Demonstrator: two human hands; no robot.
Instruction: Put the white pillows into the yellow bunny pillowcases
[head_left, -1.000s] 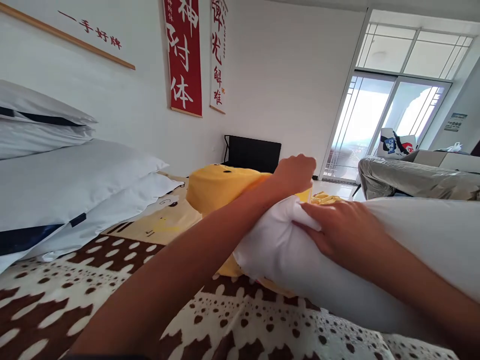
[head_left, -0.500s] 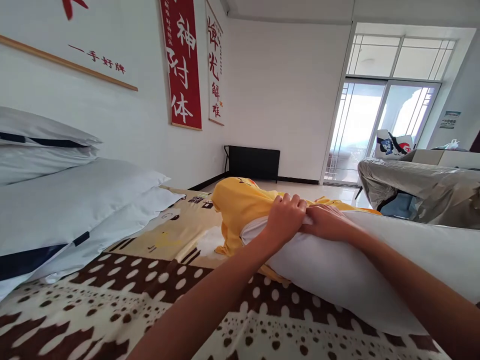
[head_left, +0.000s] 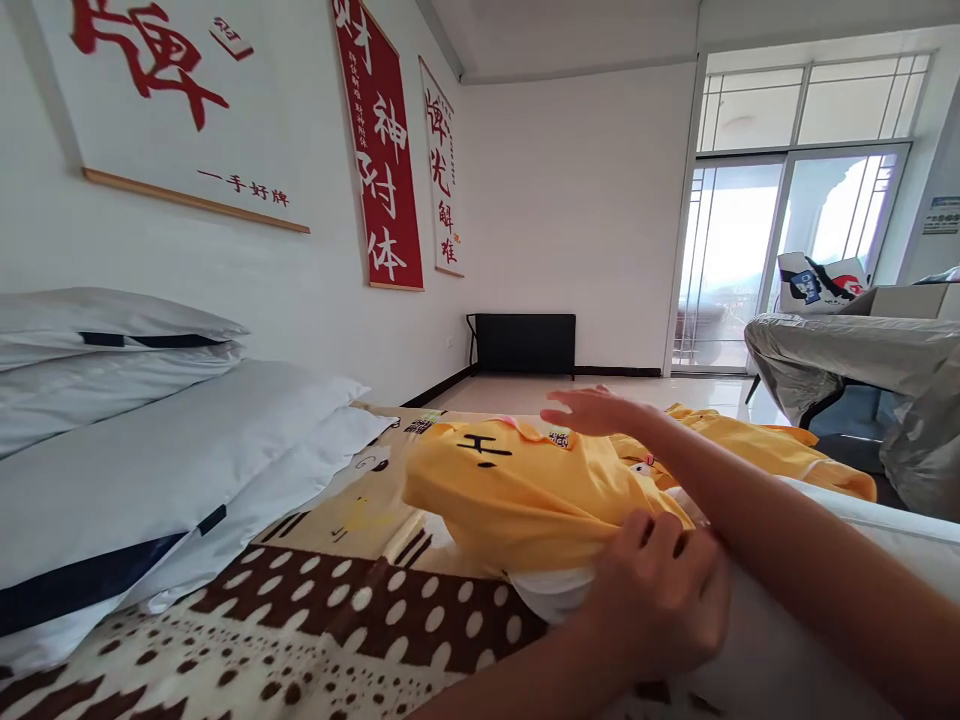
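A yellow pillowcase (head_left: 525, 490) with black markings covers the far end of a white pillow (head_left: 780, 620) on the patterned blanket. My left hand (head_left: 660, 585) is closed on the near edge of the yellow pillowcase, its fingers curled into the fabric. Beyond it, my right hand (head_left: 592, 410) hovers just over the far side of the yellow cloth, fingers stretched forward and apart. More of the yellow fabric lies bunched to the right, behind my right forearm. Part of the white pillow is hidden under my forearms.
White pillows (head_left: 187, 450) with dark bands are stacked at the left on the blanket (head_left: 330, 650). A black folded panel (head_left: 525, 343) leans by the far wall. To the right stands a plastic-covered table (head_left: 862, 345) near glass doors.
My left hand has moved nearer and down, pulling the yellow fabric over the pillow's end. My right hand has let go and moved forward and left. The view has tilted slightly up.
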